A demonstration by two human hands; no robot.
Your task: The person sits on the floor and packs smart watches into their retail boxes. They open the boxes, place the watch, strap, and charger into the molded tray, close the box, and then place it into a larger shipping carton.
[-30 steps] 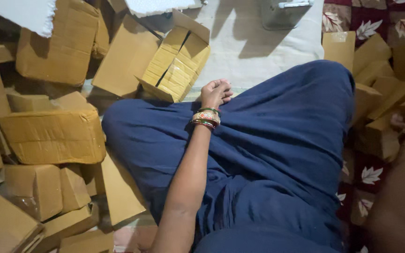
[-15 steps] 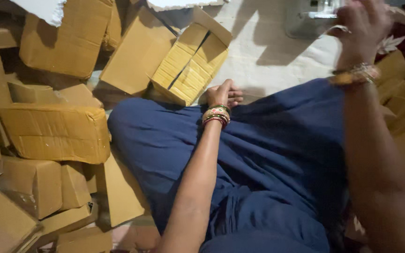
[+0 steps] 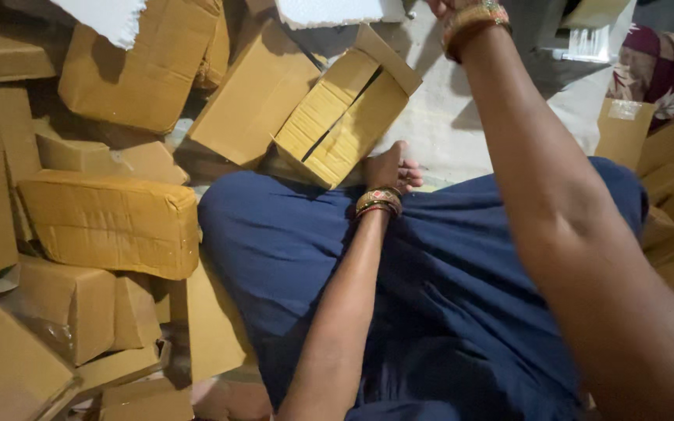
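Resting on the blue cloth (image 3: 462, 273) over the lap, the left hand (image 3: 390, 168) lies where it was half a second ago, fingers (image 3: 413, 173) loosely curled and holding nothing, just beside the open cardboard box (image 3: 345, 117) on the floor. The right arm has swung further up and across since the earlier picture: then the right hand showed at the top right, now only the wrist with its bangle (image 3: 473, 19) remains at the top edge, the hand itself out of view, so its grip cannot be told. Sealed cardboard parcels (image 3: 111, 222) lie heaped to the left, in much the same places as before.
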